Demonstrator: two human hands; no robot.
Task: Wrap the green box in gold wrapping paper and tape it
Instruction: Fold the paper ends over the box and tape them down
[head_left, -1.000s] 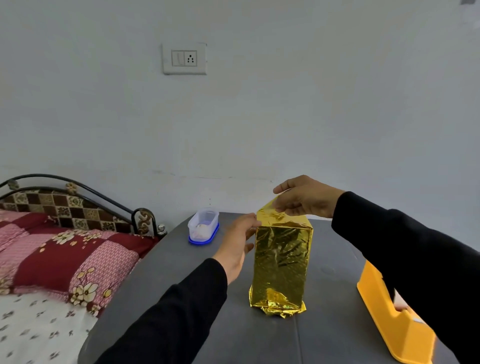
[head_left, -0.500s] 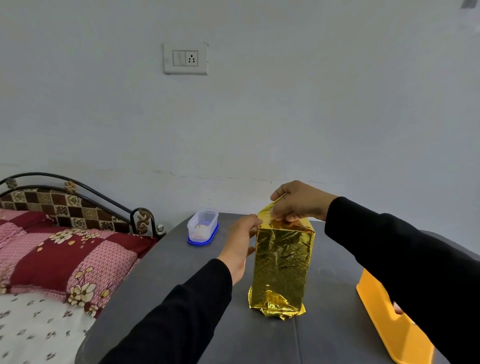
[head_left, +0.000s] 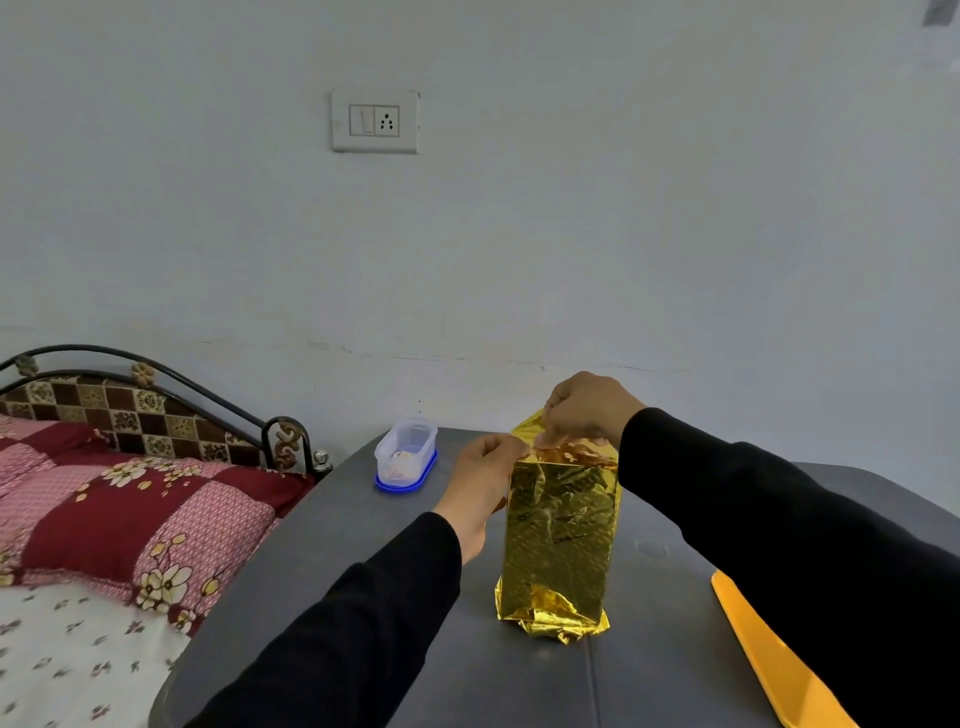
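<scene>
The box stands upright on the grey table (head_left: 395, 613), fully covered in gold wrapping paper (head_left: 561, 530); no green shows. Crumpled folds bunch at its base. My right hand (head_left: 587, 410) is above the top end and pinches a loose gold flap there. My left hand (head_left: 483, 486) is at the top left corner, its fingertips on the paper's edge next to the right hand's fingers. No tape is visible on the paper.
A clear plastic container with a blue lid (head_left: 405, 457) sits at the table's far left. A yellow plastic object (head_left: 769, 665) lies at the right, partly behind my right sleeve. A bed with a red patterned pillow (head_left: 130, 519) adjoins the table's left edge.
My left hand has risen from the box's upper left side to its top corner. My right hand has dropped slightly and keeps hold of the top flap. The box has not moved.
</scene>
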